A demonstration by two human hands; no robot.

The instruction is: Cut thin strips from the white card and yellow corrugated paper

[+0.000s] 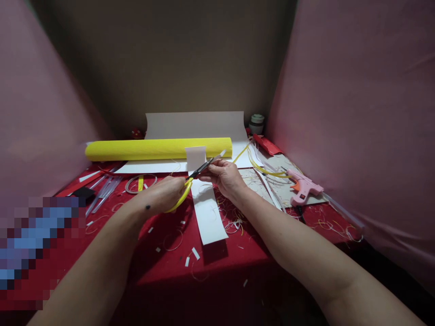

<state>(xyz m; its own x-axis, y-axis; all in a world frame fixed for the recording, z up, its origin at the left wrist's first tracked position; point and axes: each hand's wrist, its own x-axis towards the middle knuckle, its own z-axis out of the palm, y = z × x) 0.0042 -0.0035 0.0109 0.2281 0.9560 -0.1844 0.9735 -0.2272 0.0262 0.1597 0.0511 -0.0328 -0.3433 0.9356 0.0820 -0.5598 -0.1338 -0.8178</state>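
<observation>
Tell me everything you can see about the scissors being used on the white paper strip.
The scissors have yellow loop handles and dark, slim blades. The left hand has its grip in the handles, which look like plastic; one yellow loop curves out below the fingers. The blades point up and to the right, slightly parted, at the edge of the long white paper strip. The right hand holds that strip beside the blade tips. The scissors are lifted above the red table cover, just in front of the yellow corrugated roll.

We see a table with a red cloth [238, 267], pink walls [356, 99] at both sides, and a brown wall [176, 59] behind.
</observation>
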